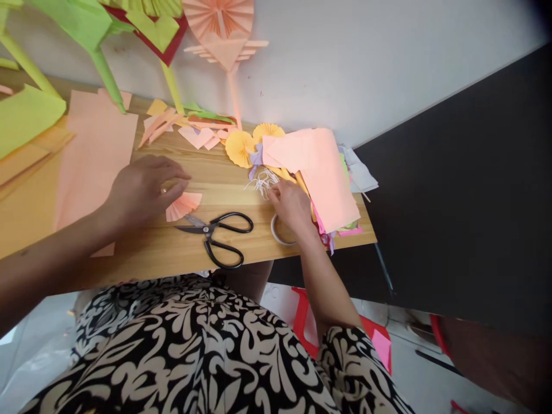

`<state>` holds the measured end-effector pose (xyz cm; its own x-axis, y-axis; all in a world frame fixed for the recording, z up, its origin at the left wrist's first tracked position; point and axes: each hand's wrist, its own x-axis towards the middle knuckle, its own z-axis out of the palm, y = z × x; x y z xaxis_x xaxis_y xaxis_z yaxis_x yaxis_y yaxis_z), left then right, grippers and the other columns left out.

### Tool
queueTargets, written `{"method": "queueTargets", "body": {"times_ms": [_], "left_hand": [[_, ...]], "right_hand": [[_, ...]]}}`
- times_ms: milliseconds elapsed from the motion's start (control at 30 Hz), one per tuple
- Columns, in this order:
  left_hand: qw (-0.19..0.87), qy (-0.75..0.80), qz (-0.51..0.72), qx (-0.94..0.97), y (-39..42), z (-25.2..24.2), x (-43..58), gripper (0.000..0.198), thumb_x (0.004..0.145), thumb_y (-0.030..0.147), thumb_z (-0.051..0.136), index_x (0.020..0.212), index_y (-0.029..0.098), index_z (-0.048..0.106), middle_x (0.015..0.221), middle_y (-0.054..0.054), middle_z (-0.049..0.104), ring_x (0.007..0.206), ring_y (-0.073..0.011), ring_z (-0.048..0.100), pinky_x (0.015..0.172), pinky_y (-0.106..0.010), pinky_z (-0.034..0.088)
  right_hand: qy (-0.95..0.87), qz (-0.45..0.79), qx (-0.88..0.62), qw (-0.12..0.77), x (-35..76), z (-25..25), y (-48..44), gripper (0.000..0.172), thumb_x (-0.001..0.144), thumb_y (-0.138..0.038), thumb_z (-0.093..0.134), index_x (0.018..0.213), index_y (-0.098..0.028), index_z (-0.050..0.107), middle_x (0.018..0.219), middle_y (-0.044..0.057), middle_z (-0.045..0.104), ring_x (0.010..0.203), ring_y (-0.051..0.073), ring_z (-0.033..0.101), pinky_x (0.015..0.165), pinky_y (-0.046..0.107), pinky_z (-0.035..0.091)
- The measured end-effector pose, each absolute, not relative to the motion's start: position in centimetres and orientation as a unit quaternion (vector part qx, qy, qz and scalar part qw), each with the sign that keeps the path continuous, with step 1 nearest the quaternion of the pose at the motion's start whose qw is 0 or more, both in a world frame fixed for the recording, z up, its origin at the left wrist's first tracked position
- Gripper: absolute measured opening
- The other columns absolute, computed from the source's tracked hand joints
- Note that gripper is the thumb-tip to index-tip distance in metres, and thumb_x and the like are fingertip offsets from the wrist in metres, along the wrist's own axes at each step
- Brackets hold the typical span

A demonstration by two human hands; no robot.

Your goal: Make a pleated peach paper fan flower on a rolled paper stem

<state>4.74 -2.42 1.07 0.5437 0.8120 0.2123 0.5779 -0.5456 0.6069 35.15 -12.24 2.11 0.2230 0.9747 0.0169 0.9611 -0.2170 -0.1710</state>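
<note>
Left hand (146, 187) over the table (211, 181), palm side down, thumb and forefinger parted at the tips. Pleated pink fan (184, 208) lies just below the thumb, its spread edge toward the scissors; contact with the hand cannot be told, as the lower fingers are hidden, so whether they grip it is likewise unclear. Right hand (292, 206) at the near edge of a loose tangle of white string (263, 183), fingers curled and tips drawn together; cannot tell whether a strand is pinched between them. Roll of tape (275, 231) flat on the table, partly covered by the right hand. Scissors (207, 230) lie between the two hands, near the front edge, blades slightly apart and pointing left, black handles to the right. Beyond the string: two yellow fans (239, 149) and a scrap of purple paper (257, 156). Right of the string, a pink sheet (332, 184) tops a pile of papers. Small pink paper hearts (196, 137) sit farther back. Large pink sheet (97, 144) extends beneath the left forearm. Paper figures on stems, one orange (219, 34), stand against the wall (323, 63).
</note>
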Motion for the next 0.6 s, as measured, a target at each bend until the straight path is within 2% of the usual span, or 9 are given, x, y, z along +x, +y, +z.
{"method": "queueTargets", "body": {"times_ms": [100,233,333,400,533,600], "left_hand": [[0.289,0.374,0.242,0.847,-3.2,2.7,6.7,0.036,0.094,0.046,0.051,0.099,0.02,0.076,0.111,-0.009,0.078,0.102,-0.0254,0.067,0.093,-0.034,0.047],[0.393,0.335,0.218,0.828,-3.3,4.3,11.6,0.037,0.091,0.039,0.056,0.115,0.023,0.077,0.107,-0.005,0.079,0.085,-0.0195,0.069,0.076,-0.028,0.046],[0.438,0.308,0.207,0.819,-2.9,4.3,16.0,0.045,0.086,0.031,0.064,0.129,0.02,0.073,0.09,-0.004,0.078,0.075,-0.0172,0.066,0.073,-0.027,0.045],[0.491,0.258,0.195,0.809,-2.6,3.8,18.4,0.044,0.082,0.028,0.07,0.124,0.018,0.075,0.089,-0.004,0.078,0.077,-0.0171,0.068,0.073,-0.027,0.047],[0.577,0.252,0.174,0.758,-2.1,2.4,21.1,0.016,0.079,0.02,0.067,0.089,0.017,0.079,0.072,-0.002,0.073,0.069,-0.0156,0.067,0.068,-0.026,0.051],[0.593,0.272,0.176,0.737,-1.7,1.8,21.5,0.01,0.079,0.019,0.068,0.08,0.016,0.077,0.069,-0.002,0.072,0.066,-0.0149,0.067,0.066,-0.025,0.052]], "right_hand": [[-0.627,0.073,-0.771,0.084,35.2,2.1,-11.4,0.019,0.097,-0.024,0.055,0.085,-0.019,0.069,0.095,0.009,0.075,0.085,0.022,0.065,0.07,0.031,0.04],[-0.63,0.104,-0.754,0.156,35.9,4.4,-12.0,0.014,0.094,-0.024,0.059,0.085,-0.021,0.069,0.086,0.002,0.075,0.078,0.019,0.064,0.071,0.031,0.04],[-0.64,0.107,-0.738,0.183,36.1,6.3,-12.3,0.012,0.092,-0.024,0.06,0.087,-0.023,0.07,0.085,0.001,0.076,0.076,0.018,0.063,0.071,0.031,0.04],[-0.643,0.106,-0.737,0.181,35.9,6.8,-12.3,0.011,0.091,-0.024,0.061,0.086,-0.023,0.071,0.083,0.001,0.075,0.074,0.018,0.062,0.07,0.031,0.039],[-0.635,0.108,-0.745,0.176,35.9,6.9,-12.4,0.012,0.091,-0.025,0.061,0.083,-0.022,0.07,0.08,0.001,0.074,0.07,0.017,0.06,0.068,0.03,0.038],[-0.63,0.107,-0.747,0.184,36.4,7.1,-12.6,0.012,0.09,-0.024,0.06,0.084,-0.022,0.07,0.082,0.001,0.074,0.072,0.017,0.061,0.069,0.03,0.039]]}}
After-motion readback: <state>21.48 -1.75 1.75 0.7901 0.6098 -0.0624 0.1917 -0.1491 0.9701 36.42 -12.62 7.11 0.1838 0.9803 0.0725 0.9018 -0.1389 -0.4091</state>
